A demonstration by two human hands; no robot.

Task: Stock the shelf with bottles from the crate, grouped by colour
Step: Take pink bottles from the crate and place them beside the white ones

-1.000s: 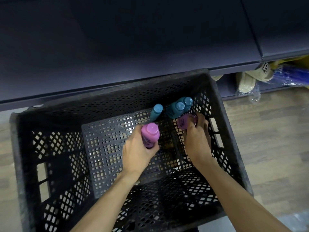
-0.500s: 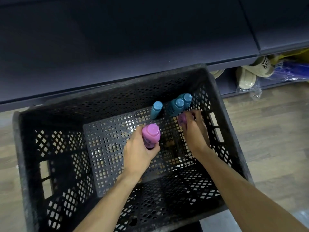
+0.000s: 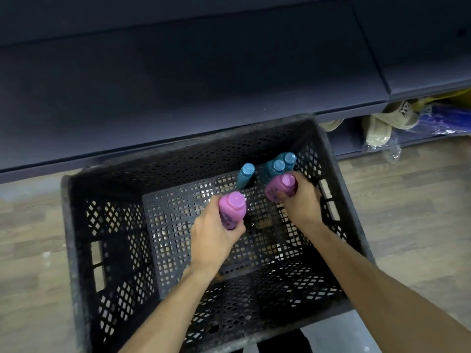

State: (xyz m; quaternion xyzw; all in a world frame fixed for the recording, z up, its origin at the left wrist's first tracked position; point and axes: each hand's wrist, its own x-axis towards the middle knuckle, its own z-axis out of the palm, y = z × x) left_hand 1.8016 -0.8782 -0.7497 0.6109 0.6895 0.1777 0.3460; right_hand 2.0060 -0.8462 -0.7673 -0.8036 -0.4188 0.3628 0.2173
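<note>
Beyond where you grip, a dark cabinet surface (image 3: 178, 85) spans the view; wood-plank floor (image 3: 420, 212) lies right, beige slippers (image 3: 382, 123) tucked underneath.

A wooden plank floor (image 3: 407, 212) carried a black lattice crate (image 3: 76, 250) — set just in front of a dark shelf (image 3: 178, 85) whose top surface lay bare. Low under the shelf's right end, beige slippers (image 3: 377, 128) and crumpled clear plastic (image 3: 392, 151) rested near the floor.

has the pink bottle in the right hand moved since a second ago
Yes. The pink plastic bottle in the right hand has risen clear of the three standing blue bottles.
</note>
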